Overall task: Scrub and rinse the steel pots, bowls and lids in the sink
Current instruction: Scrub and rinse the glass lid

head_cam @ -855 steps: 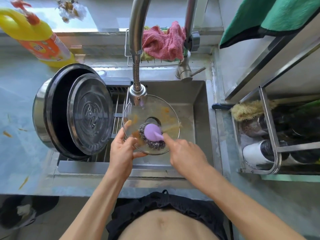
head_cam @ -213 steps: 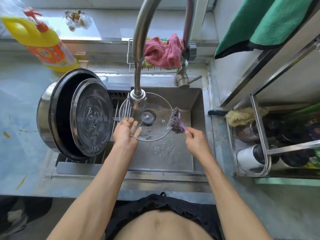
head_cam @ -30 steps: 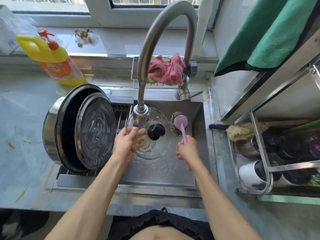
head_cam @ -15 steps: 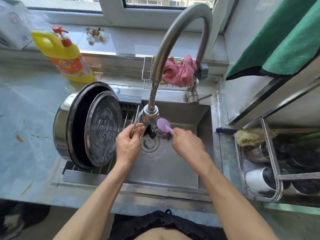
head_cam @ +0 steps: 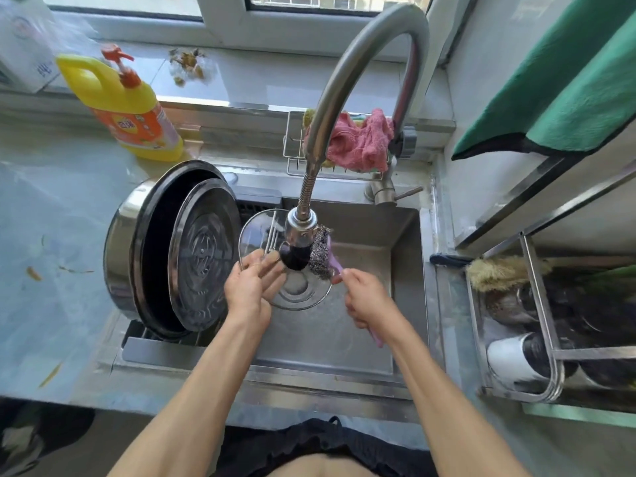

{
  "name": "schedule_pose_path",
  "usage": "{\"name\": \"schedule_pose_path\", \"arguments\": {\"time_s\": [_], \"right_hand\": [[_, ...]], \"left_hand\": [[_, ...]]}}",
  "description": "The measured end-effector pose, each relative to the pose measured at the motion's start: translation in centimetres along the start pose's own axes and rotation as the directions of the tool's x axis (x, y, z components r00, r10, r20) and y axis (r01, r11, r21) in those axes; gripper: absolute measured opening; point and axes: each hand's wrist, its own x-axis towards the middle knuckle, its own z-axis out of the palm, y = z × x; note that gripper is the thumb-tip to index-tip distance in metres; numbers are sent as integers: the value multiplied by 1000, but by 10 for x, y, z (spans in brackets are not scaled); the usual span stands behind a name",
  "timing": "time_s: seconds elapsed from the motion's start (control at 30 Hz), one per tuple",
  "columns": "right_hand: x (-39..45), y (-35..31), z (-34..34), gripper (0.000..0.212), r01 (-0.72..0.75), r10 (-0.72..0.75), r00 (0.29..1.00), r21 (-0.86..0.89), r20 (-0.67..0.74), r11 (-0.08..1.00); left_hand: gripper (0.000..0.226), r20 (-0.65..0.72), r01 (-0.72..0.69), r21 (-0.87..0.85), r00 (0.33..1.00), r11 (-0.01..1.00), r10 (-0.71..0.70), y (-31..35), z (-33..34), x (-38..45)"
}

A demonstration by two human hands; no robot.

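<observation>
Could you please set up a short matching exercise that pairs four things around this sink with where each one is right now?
Things:
1. glass lid
2. steel-wool brush
3. pink cloth
4. detergent bottle

Places:
A. in the wire rack behind the faucet
B. on the counter, far left of the sink
C. gripped by the left hand
D. gripped by the right hand

Pairs: 1-C, 2-D, 3-A, 4-B

I see a grey countertop [head_cam: 51, 215] around a steel sink [head_cam: 406, 270]. On it at the far left stands a yellow detergent bottle [head_cam: 127, 108]. A big steel pot [head_cam: 120, 249] lies on its side at the sink's left edge, over a drain rack [head_cam: 148, 349]. A wire dish rack [head_cam: 537, 339] stands on the right.
</observation>
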Motion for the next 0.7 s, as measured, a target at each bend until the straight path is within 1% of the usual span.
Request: {"name": "schedule_pose_path", "arguments": {"time_s": [0.03,0.1,0.13,0.2,0.23,0.3,0.4,0.47,0.53,0.57,0.6,0.67,0.7], "right_hand": [[-3,4,6,31,-4,4,1000,35,5,999],[-10,8,17,30,11,-10,999,37,-34,999],[-14,9,20,30,44,-44,996,-6,-83,999],[-19,14,23,31,146,-180,966,-184,-184,972],[-21,17,25,31,189,-251,948,-284,-198,940],[-24,18,27,27,211,-340,920,-486,-195,848],[-28,5,20,32,200,-474,862,-739,-179,643],[-28,-9,15,35,167,-487,861,-822,-148,544],[-26,-18,14,34,138,-470,873,-858,-131,495],[-25,-21,14,34,130,-461,878,-861,-131,492],[-23,-25,15,34,128,-448,883,-848,-138,514],[-16,-33,14,34,122,-423,889,-797,-177,591],[-11,-36,13,35,114,-406,893,-774,-195,623]], "left_hand": [[17,-20,25,-45,999,999,-26,-4,3,0],[16,-38,36,-73,999,997,-39,-10,6,-2],[15,-41,31,-72,999,997,-34,-12,8,-4],[14,-35,18,-54,999,998,-20,-16,13,-8],[13,-25,6,-40,1000,999,-7,-18,15,-10],[11,-8,-28,-3,1000,1000,28,-20,18,-12],[7,27,-86,82,996,993,84,-24,18,-15],[7,63,-183,158,983,970,175,-24,18,-17],[10,117,-294,241,955,925,273,-21,17,-19],[12,142,-333,269,942,904,305,-20,17,-19],[13,160,-362,301,931,882,328,-19,15,-19],[15,190,-406,377,914,832,359,-18,11,-19],[15,208,-409,400,912,820,353,-20,8,-20]]}}
